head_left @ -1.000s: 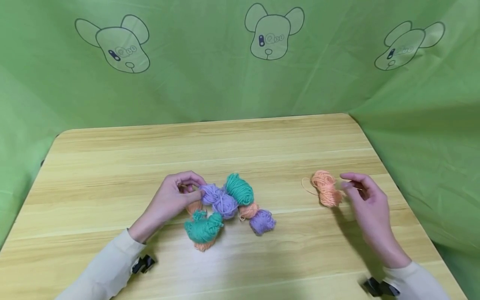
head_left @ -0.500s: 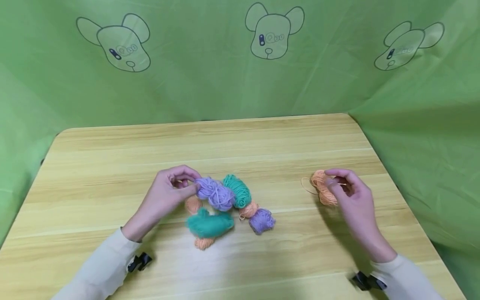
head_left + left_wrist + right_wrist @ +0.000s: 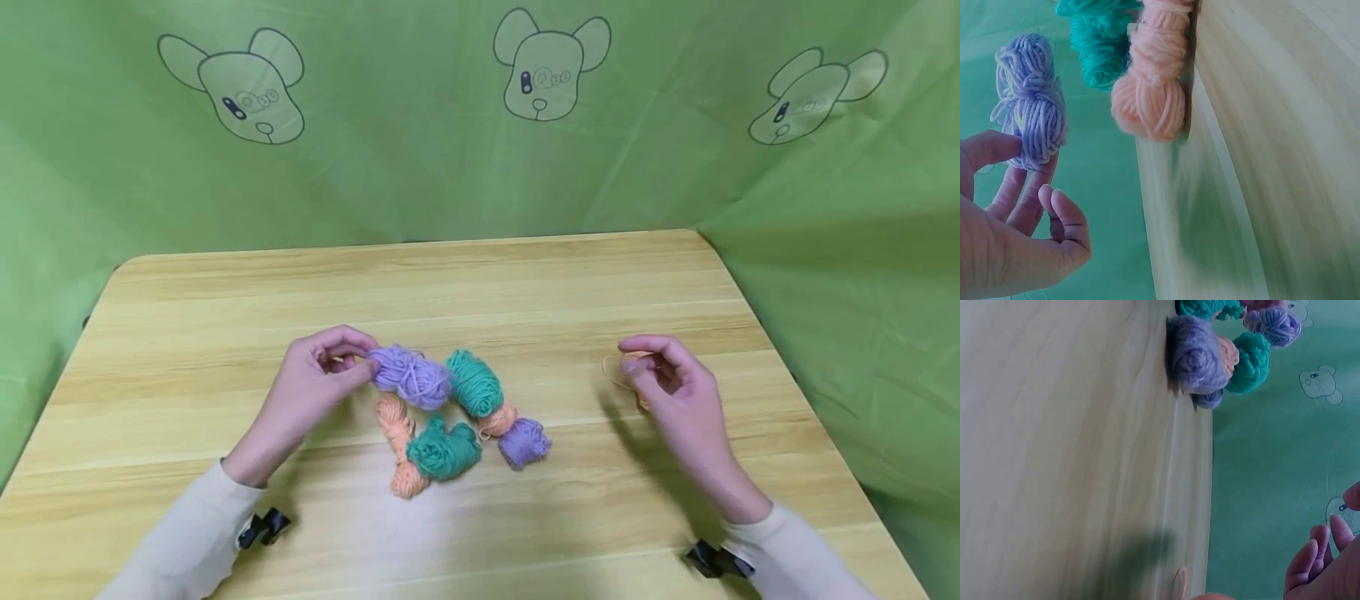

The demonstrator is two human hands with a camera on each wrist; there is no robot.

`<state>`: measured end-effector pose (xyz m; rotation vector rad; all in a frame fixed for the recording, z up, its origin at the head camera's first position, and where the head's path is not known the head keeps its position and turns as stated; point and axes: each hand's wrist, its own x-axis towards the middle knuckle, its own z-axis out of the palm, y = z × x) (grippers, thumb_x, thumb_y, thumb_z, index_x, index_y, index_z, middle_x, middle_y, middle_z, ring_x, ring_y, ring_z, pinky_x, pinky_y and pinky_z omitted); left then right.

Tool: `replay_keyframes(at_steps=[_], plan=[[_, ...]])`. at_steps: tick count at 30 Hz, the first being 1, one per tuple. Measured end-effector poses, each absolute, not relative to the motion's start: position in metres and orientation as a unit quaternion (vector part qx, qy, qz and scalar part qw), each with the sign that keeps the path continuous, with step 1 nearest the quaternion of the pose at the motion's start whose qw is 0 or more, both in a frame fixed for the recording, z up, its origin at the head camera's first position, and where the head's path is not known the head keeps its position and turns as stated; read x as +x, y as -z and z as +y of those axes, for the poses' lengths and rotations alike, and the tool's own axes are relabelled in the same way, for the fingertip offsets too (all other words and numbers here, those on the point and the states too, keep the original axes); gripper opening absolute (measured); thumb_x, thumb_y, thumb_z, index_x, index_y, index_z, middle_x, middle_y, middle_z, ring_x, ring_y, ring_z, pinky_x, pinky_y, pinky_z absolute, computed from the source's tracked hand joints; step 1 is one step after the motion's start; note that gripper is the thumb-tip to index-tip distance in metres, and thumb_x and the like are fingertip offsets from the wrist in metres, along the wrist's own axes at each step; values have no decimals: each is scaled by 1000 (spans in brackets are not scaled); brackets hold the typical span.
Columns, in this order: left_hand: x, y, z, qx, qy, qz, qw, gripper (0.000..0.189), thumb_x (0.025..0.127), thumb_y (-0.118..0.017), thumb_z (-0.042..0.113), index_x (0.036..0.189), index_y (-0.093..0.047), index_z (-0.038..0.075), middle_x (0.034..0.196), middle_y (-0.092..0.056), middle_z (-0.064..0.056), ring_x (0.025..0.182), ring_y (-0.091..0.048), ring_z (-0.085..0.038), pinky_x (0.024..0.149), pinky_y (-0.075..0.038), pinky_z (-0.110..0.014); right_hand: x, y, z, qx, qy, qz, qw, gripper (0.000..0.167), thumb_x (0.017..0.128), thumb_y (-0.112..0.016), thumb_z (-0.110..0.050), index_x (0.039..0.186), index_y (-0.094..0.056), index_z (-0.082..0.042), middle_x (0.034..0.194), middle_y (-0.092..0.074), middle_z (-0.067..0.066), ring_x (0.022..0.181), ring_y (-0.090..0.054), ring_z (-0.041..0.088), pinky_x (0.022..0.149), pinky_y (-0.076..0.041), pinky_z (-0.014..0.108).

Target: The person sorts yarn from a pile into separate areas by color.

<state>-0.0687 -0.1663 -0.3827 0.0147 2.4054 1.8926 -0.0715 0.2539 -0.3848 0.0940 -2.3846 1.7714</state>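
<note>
My left hand [image 3: 311, 379] pinches one end of a purple skein of yarn [image 3: 412, 379] between thumb and fingers. In the left wrist view that skein [image 3: 1032, 94] is tied at its waist. Below it lie a peach skein [image 3: 395, 421] and a teal skein [image 3: 444, 450]. To its right a second teal skein [image 3: 475, 383], a small peach skein [image 3: 498, 420] and another purple skein [image 3: 525, 442] lie close together. My right hand [image 3: 686, 408] hovers with loosely bent fingers and nothing gripped. It largely hides another peach skein [image 3: 637, 358] with a loose strand.
The skeins rest on a light wooden table [image 3: 420, 292]. A green cloth [image 3: 420, 183] with mouse-head outlines hangs behind it and at both sides. A black wrist camera [image 3: 264, 528] sits at the left cuff, another [image 3: 717, 560] at the right.
My left hand has drawn the purple skein left, off the pile and apart from the teal one. The lower teal skein has shifted right, baring the peach one. My right hand has moved left over the far peach skein.
</note>
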Motion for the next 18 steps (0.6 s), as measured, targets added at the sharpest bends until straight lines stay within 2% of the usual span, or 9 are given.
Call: replay_keyframes(at_steps=[5, 10, 18], plan=[[-67, 382, -173, -10, -620, 784, 31, 22, 96, -79, 3, 117, -75, 0, 98, -73, -10, 87, -59, -22, 76, -49, -29, -73, 382, 246, 43, -593, -801, 74, 20, 104, -69, 2, 123, -71, 5, 99, -65, 4, 86, -58, 16, 74, -49, 20], [-66, 383, -179, -25, -624, 781, 23, 24, 95, -80, 2, 118, -73, -2, 96, -71, -6, 86, -58, -20, 75, -48, -28, -74, 378, 239, 49, -589, -805, 63, 21, 104, -70, 0, 124, -71, 3, 96, -66, 5, 80, -57, 15, 67, -47, 21], [-65, 385, -187, -43, -627, 777, 12, 23, 96, -79, 2, 116, -71, -4, 97, -71, -2, 90, -60, -21, 75, -50, -27, -74, 370, 226, 69, -600, -796, 34, 24, 103, -71, -1, 127, -70, 3, 107, -71, 9, 82, -62, 18, 71, -53, 21]])
